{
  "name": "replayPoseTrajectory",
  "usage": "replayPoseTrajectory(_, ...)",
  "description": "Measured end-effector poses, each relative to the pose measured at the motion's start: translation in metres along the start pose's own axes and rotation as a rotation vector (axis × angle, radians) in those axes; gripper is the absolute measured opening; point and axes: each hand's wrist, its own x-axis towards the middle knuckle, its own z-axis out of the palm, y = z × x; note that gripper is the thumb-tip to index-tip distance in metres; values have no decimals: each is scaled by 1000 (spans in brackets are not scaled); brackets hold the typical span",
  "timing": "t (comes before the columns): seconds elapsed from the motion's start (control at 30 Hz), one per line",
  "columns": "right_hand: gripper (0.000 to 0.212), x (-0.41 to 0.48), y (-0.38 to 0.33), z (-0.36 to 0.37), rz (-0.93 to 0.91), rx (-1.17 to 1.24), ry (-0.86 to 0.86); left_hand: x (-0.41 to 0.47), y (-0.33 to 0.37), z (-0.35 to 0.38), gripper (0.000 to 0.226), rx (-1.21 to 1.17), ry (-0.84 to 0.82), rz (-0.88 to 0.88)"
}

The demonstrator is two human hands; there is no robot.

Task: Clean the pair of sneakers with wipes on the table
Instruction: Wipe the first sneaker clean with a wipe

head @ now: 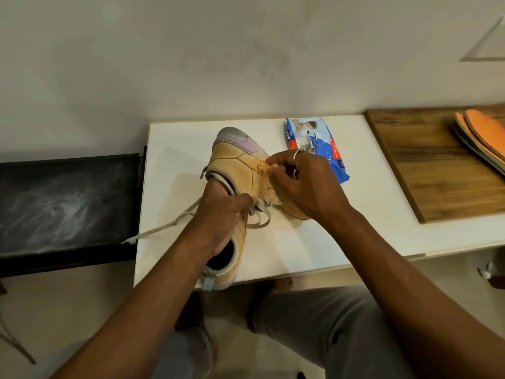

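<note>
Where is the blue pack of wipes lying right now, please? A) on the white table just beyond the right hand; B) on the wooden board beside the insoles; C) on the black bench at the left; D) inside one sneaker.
A: the wipes pack lies on the white table, its near end hidden behind the right hand.

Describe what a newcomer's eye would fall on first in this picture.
At the middle of the white table, the right hand pinches a crumpled wipe against a tan sneaker that the left hand grips. A blue pack of wipes lies just behind, and orange insoles sit on a wooden board at far right.
</note>
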Motion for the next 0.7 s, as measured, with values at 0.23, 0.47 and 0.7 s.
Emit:
replayPoseTrajectory(0.23, 22, 4, 9, -8, -53, -37, -81, 4, 4, 9, 27, -156, 64, -60)
replayPoseTrajectory(0.47, 19, 7, 5, -6, -275, -123, -92, 6, -3, 9, 34, -75, 106, -48)
replayPoseTrajectory(0.7, 18, 19, 0, 4, -451, -240, -100, 4, 1, 9, 42, -81, 89, -46)
